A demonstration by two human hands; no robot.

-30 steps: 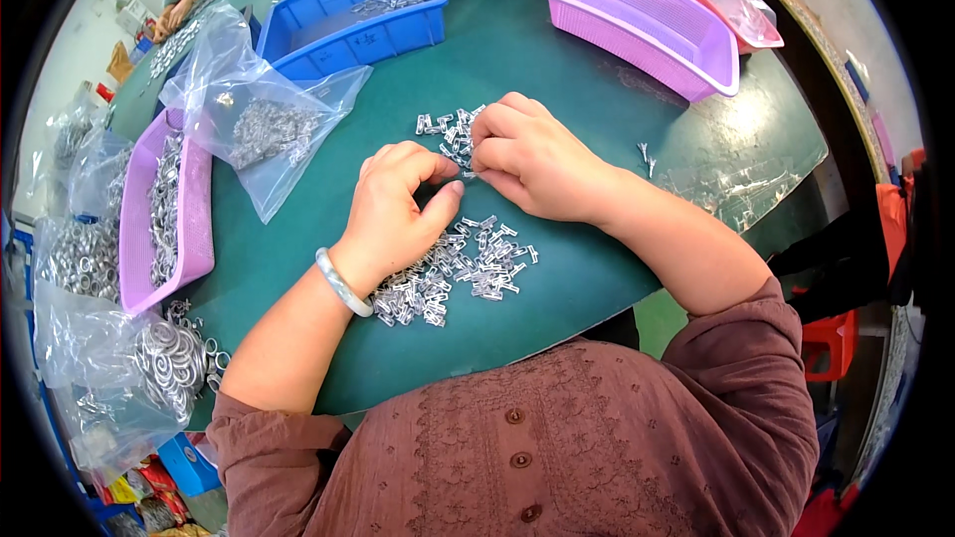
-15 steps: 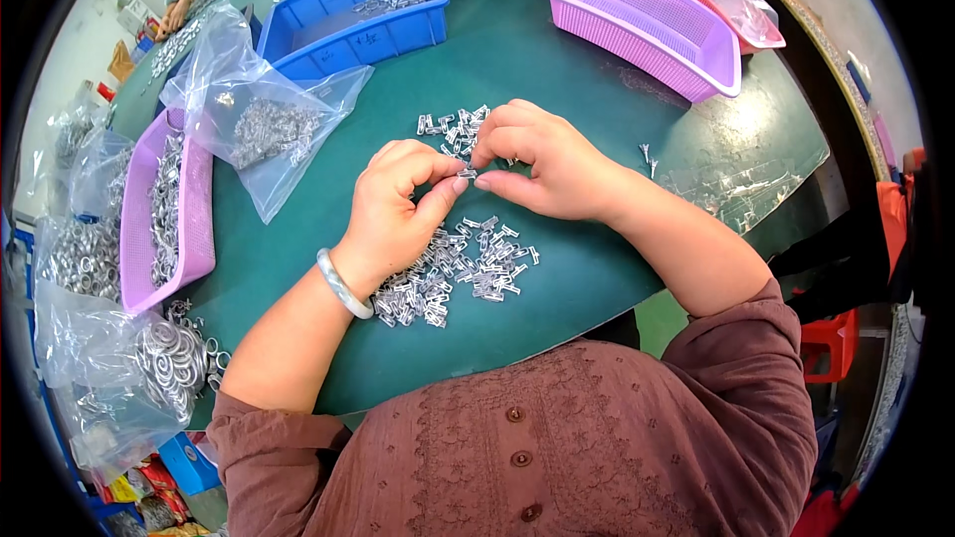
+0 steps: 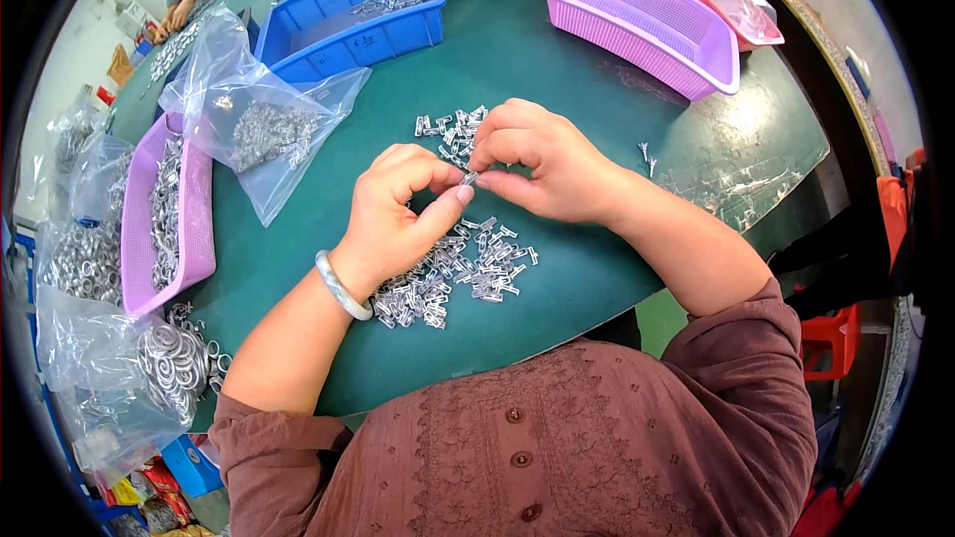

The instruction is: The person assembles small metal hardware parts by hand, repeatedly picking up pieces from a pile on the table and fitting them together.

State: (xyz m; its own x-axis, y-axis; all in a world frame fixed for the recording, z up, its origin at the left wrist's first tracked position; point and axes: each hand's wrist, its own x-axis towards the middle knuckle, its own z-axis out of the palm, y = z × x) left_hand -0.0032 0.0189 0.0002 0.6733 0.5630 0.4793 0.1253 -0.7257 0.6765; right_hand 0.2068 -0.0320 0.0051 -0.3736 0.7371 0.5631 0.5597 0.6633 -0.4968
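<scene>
Between my fingertips is one small silvery metal buckle piece (image 3: 470, 179), pinched from both sides above the green table. My left hand (image 3: 403, 201), with a pale bangle at the wrist, grips it by thumb and forefinger. From the right, my right hand (image 3: 532, 161) pinches its other end; the fingers partly cover the piece. A heap of similar metal buckle pieces (image 3: 487, 264) lies just below my hands, partly under the left one. Beyond my fingers sits a smaller group of such pieces (image 3: 448, 126), partly hidden by the right hand.
A blue bin (image 3: 353, 38) and a clear plastic bag (image 3: 274, 134) of small metal parts stand at the back left. Farther left is a purple basket (image 3: 202, 209) of metal parts. Another purple basket (image 3: 637, 25) stands back right. A co-worker's hand (image 3: 179, 15) shows far left.
The small buckle piece has been turned from lying level to a tilted position between my fingertips. My left thumb has shifted slightly; both hands stay in nearly the same place.
</scene>
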